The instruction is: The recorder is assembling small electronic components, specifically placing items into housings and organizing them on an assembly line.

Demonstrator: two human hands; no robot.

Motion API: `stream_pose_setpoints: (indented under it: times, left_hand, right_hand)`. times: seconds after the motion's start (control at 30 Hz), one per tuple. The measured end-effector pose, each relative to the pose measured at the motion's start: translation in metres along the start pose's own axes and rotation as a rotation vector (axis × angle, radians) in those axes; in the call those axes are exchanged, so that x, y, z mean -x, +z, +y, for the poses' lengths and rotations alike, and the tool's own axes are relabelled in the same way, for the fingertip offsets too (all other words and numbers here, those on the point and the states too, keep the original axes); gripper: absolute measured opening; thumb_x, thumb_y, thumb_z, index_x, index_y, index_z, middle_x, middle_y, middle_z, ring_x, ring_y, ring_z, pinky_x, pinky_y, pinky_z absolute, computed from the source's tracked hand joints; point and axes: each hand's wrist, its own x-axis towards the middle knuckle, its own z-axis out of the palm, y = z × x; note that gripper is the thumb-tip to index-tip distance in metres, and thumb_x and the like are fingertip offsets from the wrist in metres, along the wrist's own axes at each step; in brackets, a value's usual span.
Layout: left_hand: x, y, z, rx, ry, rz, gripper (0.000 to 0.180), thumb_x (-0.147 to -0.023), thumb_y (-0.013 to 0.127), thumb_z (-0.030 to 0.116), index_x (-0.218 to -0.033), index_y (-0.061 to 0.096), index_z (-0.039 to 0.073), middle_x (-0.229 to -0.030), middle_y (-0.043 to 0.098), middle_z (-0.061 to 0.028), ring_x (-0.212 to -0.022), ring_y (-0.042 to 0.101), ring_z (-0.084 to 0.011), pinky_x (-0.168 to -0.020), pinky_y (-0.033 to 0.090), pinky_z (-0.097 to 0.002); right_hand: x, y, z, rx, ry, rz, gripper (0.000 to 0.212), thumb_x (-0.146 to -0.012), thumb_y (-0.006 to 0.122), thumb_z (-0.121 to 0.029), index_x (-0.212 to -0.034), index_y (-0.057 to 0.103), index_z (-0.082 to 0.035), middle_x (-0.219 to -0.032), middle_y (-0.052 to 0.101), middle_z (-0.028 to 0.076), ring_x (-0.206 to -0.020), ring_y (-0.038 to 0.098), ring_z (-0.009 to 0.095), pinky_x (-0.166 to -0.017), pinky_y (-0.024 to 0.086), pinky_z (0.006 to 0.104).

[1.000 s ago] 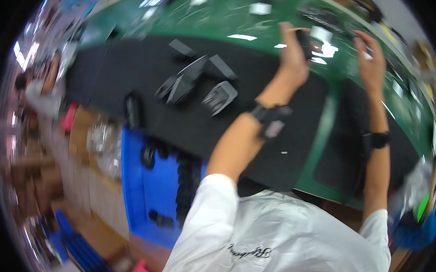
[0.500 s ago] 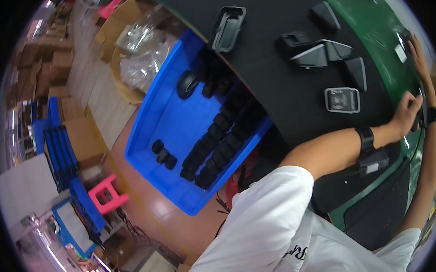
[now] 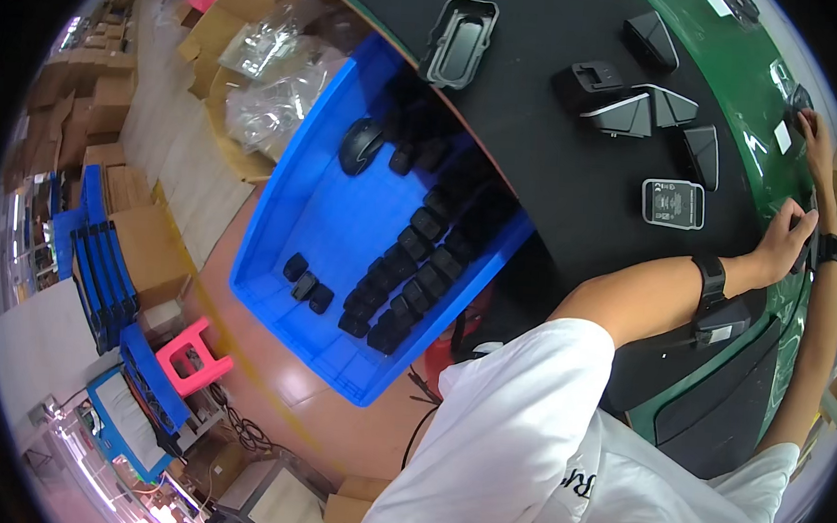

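My left hand (image 3: 784, 245) is at the right edge of the table, its fingers curled together beside a dark thing mostly hidden by the hand. Farther up, my right hand (image 3: 819, 155) reaches along the green mat with fingers stretched out, their tips at a small dark rounded object (image 3: 802, 98). A white card (image 3: 783, 138) lies on the mat close to those fingertips. Nearest to the left hand on the black surface is a grey-rimmed device (image 3: 673, 204) with a printed dark face. Several black wedge-shaped housings (image 3: 625, 116) lie beyond it.
An open grey tray-like casing (image 3: 460, 44) sits at the table's far left edge. Below that edge stands a blue bin (image 3: 297, 227) holding rows of small black parts. A cardboard box (image 3: 220, 109) with clear plastic bags and a pink stool (image 3: 196, 356) stand on the floor to the left.
The view has shifted slightly, so the table things appear lower and farther right. My right hand's fingers look more bent near the dark rounded object; my left hand stays curled.
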Motion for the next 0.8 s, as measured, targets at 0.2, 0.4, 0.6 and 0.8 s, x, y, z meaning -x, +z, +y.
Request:
stream_pose_setpoints:
  times: [0.2,0.4,0.6,0.8]
  left_hand:
    - [-0.004,-0.012,0.011,-0.202,0.104,0.054,0.035,-0.099,0.051,0.04,-0.09,0.046,0.007,-0.076,0.049,-0.0022,-0.066,0.047,-0.0088,-0.059,0.044,-0.0258]
    - [0.018,-0.002,0.024,-0.281,-0.002,-0.027,0.028,-0.1,0.044,0.037,-0.092,0.051,0.01,-0.086,0.043,-0.0007,-0.084,0.044,-0.0139,-0.075,0.04,-0.0323]
    - [0.019,-0.016,0.057,-0.105,-0.249,-0.059,0.04,-0.097,0.044,0.053,-0.117,0.055,0.02,-0.112,0.061,-0.0009,-0.107,0.059,-0.0147,-0.088,0.047,-0.0359]
    - [0.016,-0.02,0.059,-0.135,-0.275,-0.135,0.051,-0.1,0.036,0.054,-0.122,0.052,0.011,-0.119,0.057,-0.0049,-0.115,0.054,-0.0183,-0.098,0.042,-0.0378]
  right_hand:
    - [0.023,-0.03,-0.08,-0.312,0.108,0.227,0.027,-0.101,0.055,-0.025,-0.116,0.062,-0.004,-0.09,0.059,0.001,-0.083,0.054,0.009,-0.077,0.045,0.023]
    - [0.165,-0.05,-0.241,-0.828,0.288,0.37,0.036,-0.099,0.056,-0.027,-0.119,0.06,0.002,-0.108,0.069,0.012,-0.104,0.065,0.021,-0.096,0.048,0.0329]
    - [0.194,-0.027,-0.305,-0.722,0.122,0.459,0.026,-0.095,0.055,-0.003,-0.12,0.063,-0.005,-0.116,0.067,0.006,-0.106,0.063,0.013,-0.093,0.05,0.0281]
    - [0.213,-0.008,-0.303,-0.694,0.183,0.618,0.028,-0.09,0.06,0.0,-0.117,0.067,-0.006,-0.114,0.07,0.007,-0.104,0.066,0.017,-0.091,0.052,0.0291]
